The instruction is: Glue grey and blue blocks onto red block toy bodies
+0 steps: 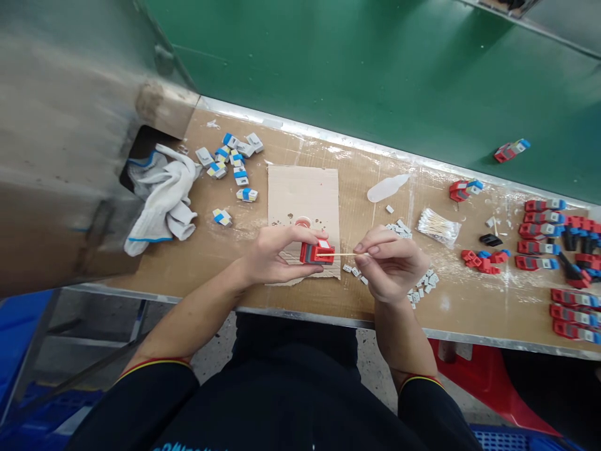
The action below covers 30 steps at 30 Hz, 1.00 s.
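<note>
Between the thumb and fingers of my left hand [278, 255] is a small red and grey plastic toy part [317, 252]. My right hand [390, 260] pinches a thin cotton swab stick [346, 254], whose far end reaches the open side of the red part; whether its tip goes inside I cannot tell. Both hands are above a cardboard sheet [305, 188] with wet spots and a small round dish [303, 222] on it. Small light grey pieces [425, 285] lie scattered under and beside my right hand.
White gloves [164, 197] and several grey, blue and yellow blocks [237, 156] lie at left. To the right are a translucent squeeze bottle [387, 187], a bag of cotton swabs [439, 227] and rows of red toy parts [539, 230]. A green panel [328, 69] borders the far edge.
</note>
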Tool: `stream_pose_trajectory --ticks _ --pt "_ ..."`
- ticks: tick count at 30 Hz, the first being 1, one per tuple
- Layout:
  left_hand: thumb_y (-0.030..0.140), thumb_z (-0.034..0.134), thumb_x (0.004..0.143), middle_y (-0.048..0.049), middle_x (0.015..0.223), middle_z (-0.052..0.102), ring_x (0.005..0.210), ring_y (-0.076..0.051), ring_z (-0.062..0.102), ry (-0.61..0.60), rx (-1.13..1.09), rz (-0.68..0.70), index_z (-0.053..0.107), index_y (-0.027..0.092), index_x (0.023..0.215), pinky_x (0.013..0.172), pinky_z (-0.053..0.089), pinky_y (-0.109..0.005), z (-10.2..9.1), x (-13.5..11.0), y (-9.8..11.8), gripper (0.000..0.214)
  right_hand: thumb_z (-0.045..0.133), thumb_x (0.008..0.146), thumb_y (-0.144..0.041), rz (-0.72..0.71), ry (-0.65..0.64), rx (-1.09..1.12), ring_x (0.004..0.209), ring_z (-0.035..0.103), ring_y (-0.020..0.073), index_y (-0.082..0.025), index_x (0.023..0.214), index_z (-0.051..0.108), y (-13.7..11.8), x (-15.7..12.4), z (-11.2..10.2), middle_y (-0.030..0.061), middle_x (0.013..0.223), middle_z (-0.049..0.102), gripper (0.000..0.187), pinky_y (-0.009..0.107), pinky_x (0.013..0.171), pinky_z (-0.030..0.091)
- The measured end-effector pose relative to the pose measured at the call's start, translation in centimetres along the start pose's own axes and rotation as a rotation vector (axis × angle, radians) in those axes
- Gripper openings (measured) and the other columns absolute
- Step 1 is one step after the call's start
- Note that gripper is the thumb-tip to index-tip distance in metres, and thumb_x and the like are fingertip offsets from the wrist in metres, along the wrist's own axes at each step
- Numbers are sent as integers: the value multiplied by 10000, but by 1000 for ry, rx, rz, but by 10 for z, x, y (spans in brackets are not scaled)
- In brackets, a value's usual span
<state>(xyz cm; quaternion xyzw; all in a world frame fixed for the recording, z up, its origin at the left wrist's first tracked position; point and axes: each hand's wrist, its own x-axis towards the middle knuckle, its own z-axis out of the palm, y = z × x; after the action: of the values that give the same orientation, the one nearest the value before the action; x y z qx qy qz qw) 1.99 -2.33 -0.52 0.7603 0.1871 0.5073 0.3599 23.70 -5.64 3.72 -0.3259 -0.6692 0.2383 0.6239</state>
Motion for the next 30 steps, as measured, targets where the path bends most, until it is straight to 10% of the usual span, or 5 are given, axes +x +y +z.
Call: stream_pose_trajectory --ticks 30 --pt "304 910 831 -63 866 832 759 -179 799 63 64 80 730 197 1072 824 706 -309 -8 17 8 320 765 912 -124 -96 3 -118 590 694 138 -254 946 699 1 2 -7 -21 764 759 150 293 524 525"
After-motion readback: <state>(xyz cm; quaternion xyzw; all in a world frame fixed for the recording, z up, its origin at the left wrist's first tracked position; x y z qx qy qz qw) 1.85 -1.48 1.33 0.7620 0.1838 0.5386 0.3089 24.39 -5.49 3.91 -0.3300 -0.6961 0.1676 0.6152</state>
